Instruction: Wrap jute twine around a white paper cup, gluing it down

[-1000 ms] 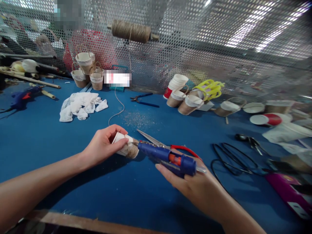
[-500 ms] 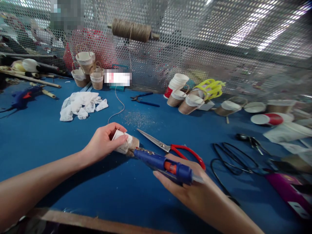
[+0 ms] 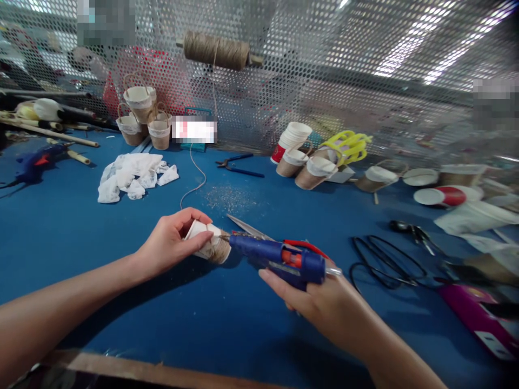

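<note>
My left hand (image 3: 172, 237) is closed round a small white paper cup (image 3: 201, 246) lying on its side, its lower end wound with brown twine (image 3: 221, 249). In my right hand (image 3: 308, 297) is a blue glue gun (image 3: 275, 256) with an orange part inside and a clear stick out of its back. The gun's nozzle points left and is at the cup, near the edge of the twine; whether it touches I cannot tell. Behind the gun lie red-handled scissors (image 3: 251, 227), partly hidden by it.
On the blue table (image 3: 162, 319) lie white cloth pieces (image 3: 132, 173) and dark blue pliers (image 3: 241, 166). Twine-covered cups (image 3: 140, 102) stand at the back left, more (image 3: 316, 173) at the back right. A twine spool (image 3: 217, 51) hangs on the mesh. A black cable (image 3: 381, 259) lies right.
The glue gun in my right hand has shifted up and slightly right, its nozzle moving from the lower side of the cup to its upper side. The cup has turned a little in my left hand.
</note>
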Motion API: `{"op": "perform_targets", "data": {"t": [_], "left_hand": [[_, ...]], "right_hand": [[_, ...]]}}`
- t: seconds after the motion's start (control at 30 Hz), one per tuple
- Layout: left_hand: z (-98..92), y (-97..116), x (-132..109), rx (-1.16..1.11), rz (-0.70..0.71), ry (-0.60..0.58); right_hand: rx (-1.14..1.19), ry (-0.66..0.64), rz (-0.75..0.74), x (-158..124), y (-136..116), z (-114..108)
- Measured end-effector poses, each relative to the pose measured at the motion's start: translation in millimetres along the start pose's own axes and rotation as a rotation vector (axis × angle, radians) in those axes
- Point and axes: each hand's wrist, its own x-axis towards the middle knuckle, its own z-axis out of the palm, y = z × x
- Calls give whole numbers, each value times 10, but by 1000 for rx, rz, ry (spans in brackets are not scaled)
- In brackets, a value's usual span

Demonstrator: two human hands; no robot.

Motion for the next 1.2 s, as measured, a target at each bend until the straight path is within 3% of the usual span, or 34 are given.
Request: {"op": "perform_targets", "data": {"t": [0.13, 0.27, 0.47, 1.03, 1.2], "left_hand": [[-3, -39, -15, -5, 37, -11], [-7, -47, -29, -8, 48, -13], [-17, -23, -26, 2, 31, -14], [-39, -25, -36, 43, 72, -52], [-35, 13, -25, 5, 5, -41]], "right_hand": [[85, -81, 11, 55, -5, -26], [193, -191, 136, 83, -38, -21], [301, -254, 277, 77, -96, -79], [435, -315, 276, 138, -117, -115], [337, -229, 220, 64, -99, -66]]}}
